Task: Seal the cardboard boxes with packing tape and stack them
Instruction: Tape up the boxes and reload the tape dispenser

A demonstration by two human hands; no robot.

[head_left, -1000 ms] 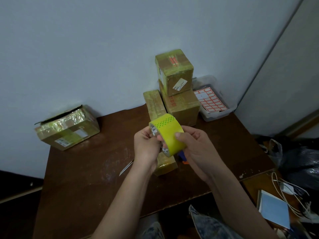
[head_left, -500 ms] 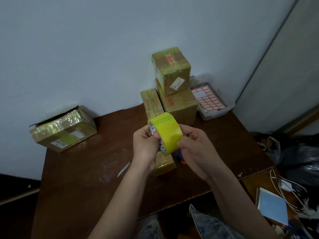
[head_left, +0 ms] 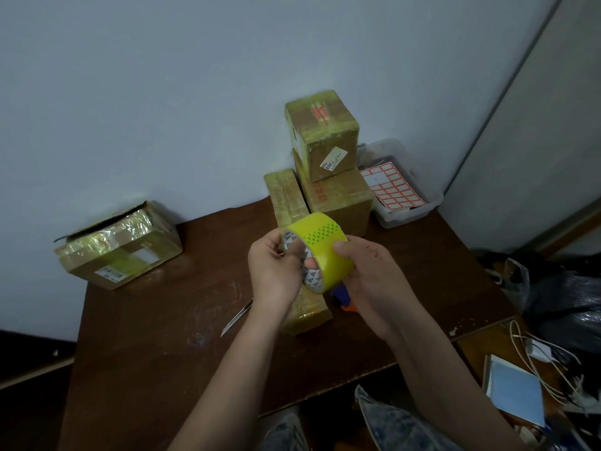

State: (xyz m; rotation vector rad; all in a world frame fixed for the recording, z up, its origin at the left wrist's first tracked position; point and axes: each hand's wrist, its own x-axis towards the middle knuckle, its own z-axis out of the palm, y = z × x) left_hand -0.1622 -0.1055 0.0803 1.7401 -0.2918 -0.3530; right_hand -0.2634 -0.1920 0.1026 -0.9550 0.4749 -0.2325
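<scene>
I hold the yellow tape roll [head_left: 320,252] above the table [head_left: 162,336], left hand [head_left: 276,268] pinching its edge, right hand [head_left: 367,281] wrapped around it. Two sealed boxes [head_left: 325,157] are stacked; the open-flapped box [head_left: 117,245] looks unsealed, I judge.

The tape roll [head_left: 320,247] is yellow-green with darker green dots (its core white with grey triangles); the desk [head_left: 156,336] is dark brown, the label sheet [head_left: 395,190] red-bordered white.

Your left hand [head_left: 272,271] and right hand [head_left: 367,278] raised together mid-scene, fingers curled around the tape roll [head_left: 320,249] between them.
</scene>
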